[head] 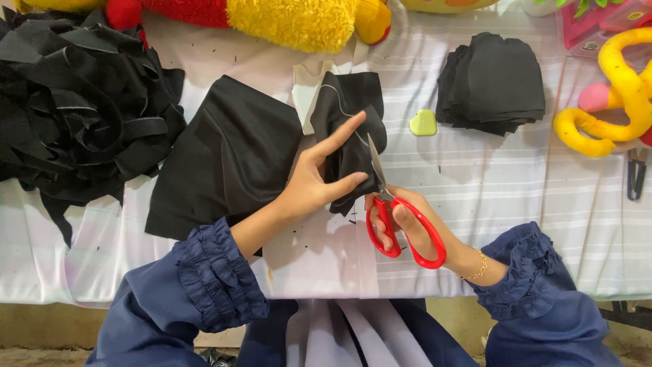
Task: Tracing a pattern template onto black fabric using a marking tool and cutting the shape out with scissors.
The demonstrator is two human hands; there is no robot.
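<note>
I see scraps crowding the desk's left edge; my left hand pinches a black piece mid-desk, my right hand grips red scissors (blades against the cloth), bare striped cover beyond.

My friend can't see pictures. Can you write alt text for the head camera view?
A left hand holds a black fabric piece while the right hand cuts it with red-handled scissors. Black scraps, a stack of cut pieces and plush toys lie around.
</note>
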